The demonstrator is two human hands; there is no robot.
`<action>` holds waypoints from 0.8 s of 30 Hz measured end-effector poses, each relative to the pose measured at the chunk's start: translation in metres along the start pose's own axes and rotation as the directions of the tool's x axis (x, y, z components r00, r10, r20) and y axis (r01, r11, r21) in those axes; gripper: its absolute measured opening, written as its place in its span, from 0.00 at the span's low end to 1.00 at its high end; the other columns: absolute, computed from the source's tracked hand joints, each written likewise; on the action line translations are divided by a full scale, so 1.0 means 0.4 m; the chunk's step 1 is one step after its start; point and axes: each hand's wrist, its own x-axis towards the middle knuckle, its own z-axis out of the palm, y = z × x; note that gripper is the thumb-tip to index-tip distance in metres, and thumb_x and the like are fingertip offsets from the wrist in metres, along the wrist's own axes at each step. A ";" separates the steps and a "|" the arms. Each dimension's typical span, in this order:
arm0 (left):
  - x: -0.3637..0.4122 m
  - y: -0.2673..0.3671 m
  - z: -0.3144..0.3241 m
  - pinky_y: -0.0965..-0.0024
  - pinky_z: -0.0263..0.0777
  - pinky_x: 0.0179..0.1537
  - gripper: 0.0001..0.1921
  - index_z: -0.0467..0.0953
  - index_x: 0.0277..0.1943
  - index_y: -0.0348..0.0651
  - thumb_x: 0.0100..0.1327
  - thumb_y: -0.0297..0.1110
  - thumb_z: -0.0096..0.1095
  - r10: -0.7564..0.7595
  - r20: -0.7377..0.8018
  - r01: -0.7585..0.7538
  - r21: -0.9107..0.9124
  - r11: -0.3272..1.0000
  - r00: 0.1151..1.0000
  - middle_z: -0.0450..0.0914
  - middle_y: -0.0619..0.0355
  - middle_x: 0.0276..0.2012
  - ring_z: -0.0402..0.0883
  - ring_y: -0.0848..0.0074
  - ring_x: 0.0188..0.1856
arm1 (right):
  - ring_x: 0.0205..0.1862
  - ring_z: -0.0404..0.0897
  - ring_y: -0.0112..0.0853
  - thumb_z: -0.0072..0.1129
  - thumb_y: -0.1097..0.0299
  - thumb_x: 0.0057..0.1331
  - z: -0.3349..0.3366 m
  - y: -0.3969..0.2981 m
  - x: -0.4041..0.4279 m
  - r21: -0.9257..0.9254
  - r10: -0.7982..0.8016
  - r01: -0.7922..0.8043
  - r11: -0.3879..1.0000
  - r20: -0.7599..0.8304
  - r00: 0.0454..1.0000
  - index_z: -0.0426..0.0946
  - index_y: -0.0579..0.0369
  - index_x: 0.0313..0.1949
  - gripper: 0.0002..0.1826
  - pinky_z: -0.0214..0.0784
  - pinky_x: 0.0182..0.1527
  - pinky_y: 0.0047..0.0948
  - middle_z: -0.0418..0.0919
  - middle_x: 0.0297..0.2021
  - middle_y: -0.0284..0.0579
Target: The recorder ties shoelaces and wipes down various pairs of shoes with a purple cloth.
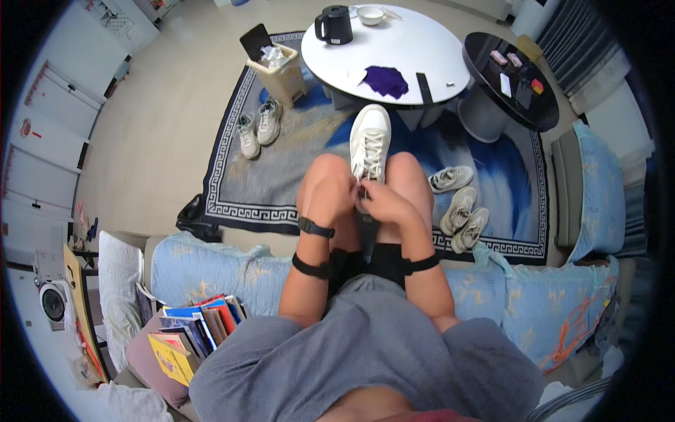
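A white lace-up sneaker (370,137) rests at my knees, its toe pointing away from me towards the round table. White laces (373,155) run criss-cross up its tongue. My left hand (336,194) and my right hand (388,201) meet over the shoe's ankle opening, fingertips pinched on the upper part of the shoelace. The fingers partly hide the lace ends and the heel. A dark band circles my left wrist, and each forearm carries a black strap.
Ahead, a white round table (443,58) bears a black kettle (335,25), a bowl and a purple cloth (386,82). A lidded bin (279,79) and a pair of sneakers (258,129) stand left. Three shoes (457,211) lie right. Books (198,327) lean on the sofa.
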 end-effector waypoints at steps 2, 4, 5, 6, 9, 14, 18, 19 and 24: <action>-0.014 0.034 -0.013 0.50 0.73 0.38 0.10 0.84 0.26 0.43 0.58 0.39 0.64 0.218 -0.051 -0.194 0.293 0.936 0.975 0.82 0.44 0.29 0.81 0.51 0.35 | 0.47 0.83 0.45 0.56 0.74 0.64 0.015 0.022 -0.013 0.041 -0.036 0.037 0.998 -0.020 0.999 0.73 0.61 0.52 0.17 0.74 0.50 0.39 0.82 0.44 0.61; -0.041 0.045 -0.035 0.48 0.72 0.40 0.10 0.83 0.27 0.43 0.58 0.39 0.62 0.041 0.165 -0.084 0.264 0.961 0.985 0.83 0.42 0.32 0.81 0.49 0.38 | 0.48 0.82 0.44 0.57 0.73 0.65 0.051 0.040 -0.032 0.037 -0.069 0.068 0.997 0.019 0.997 0.73 0.61 0.54 0.17 0.73 0.51 0.39 0.82 0.44 0.60; -0.045 0.056 -0.051 0.48 0.73 0.40 0.11 0.83 0.29 0.42 0.60 0.39 0.60 0.177 0.074 -0.192 0.360 0.913 0.981 0.83 0.43 0.30 0.82 0.49 0.37 | 0.48 0.82 0.43 0.57 0.72 0.66 0.040 0.052 -0.033 -0.035 -0.035 0.037 0.999 0.060 0.998 0.74 0.60 0.56 0.19 0.73 0.52 0.38 0.83 0.45 0.60; -0.065 0.062 -0.030 0.47 0.74 0.41 0.13 0.84 0.34 0.40 0.63 0.39 0.58 0.066 0.278 -0.123 0.193 0.973 0.958 0.83 0.41 0.30 0.83 0.47 0.36 | 0.48 0.83 0.43 0.58 0.72 0.66 0.000 0.036 -0.045 -0.002 -0.048 0.048 0.999 0.144 0.988 0.74 0.60 0.58 0.20 0.73 0.52 0.38 0.83 0.45 0.60; -0.048 0.030 0.046 0.49 0.75 0.44 0.14 0.83 0.39 0.36 0.66 0.39 0.56 -0.010 0.422 0.048 -0.079 0.996 0.906 0.83 0.36 0.34 0.83 0.44 0.39 | 0.47 0.83 0.46 0.59 0.69 0.66 -0.099 0.002 -0.109 0.042 -0.028 0.023 0.999 0.118 0.993 0.77 0.60 0.58 0.21 0.74 0.51 0.40 0.83 0.45 0.61; -0.033 0.024 0.096 0.49 0.77 0.38 0.17 0.84 0.29 0.37 0.66 0.40 0.55 0.083 0.362 -0.115 0.067 0.991 0.928 0.84 0.40 0.29 0.85 0.49 0.32 | 0.46 0.82 0.53 0.61 0.66 0.62 -0.082 0.045 -0.078 0.006 0.037 -0.037 0.999 -0.071 0.997 0.79 0.59 0.55 0.21 0.74 0.51 0.43 0.83 0.44 0.61; -0.024 0.036 0.104 0.51 0.78 0.37 0.16 0.84 0.28 0.38 0.64 0.40 0.56 0.097 0.373 -0.163 0.151 0.975 0.923 0.85 0.42 0.29 0.85 0.51 0.33 | 0.37 0.83 0.47 0.62 0.69 0.62 -0.066 0.013 -0.077 -0.174 -0.096 0.060 0.983 -0.204 0.974 0.79 0.61 0.44 0.12 0.75 0.44 0.41 0.83 0.33 0.56; -0.020 0.036 0.093 0.51 0.77 0.37 0.17 0.84 0.28 0.38 0.64 0.41 0.57 0.097 0.383 -0.138 0.081 0.987 0.919 0.85 0.42 0.30 0.85 0.51 0.33 | 0.37 0.83 0.47 0.62 0.69 0.62 -0.060 0.016 -0.075 -0.174 -0.095 0.058 0.983 -0.210 0.973 0.79 0.61 0.44 0.12 0.75 0.44 0.41 0.83 0.33 0.56; -0.016 0.043 -0.013 0.50 0.75 0.36 0.14 0.85 0.29 0.38 0.61 0.40 0.62 -0.070 0.274 0.046 0.093 0.995 0.959 0.83 0.39 0.29 0.84 0.49 0.32 | 0.43 0.82 0.53 0.58 0.65 0.63 -0.020 0.004 -0.057 -0.148 -0.005 0.009 0.989 0.029 1.000 0.80 0.62 0.42 0.13 0.74 0.46 0.46 0.83 0.39 0.61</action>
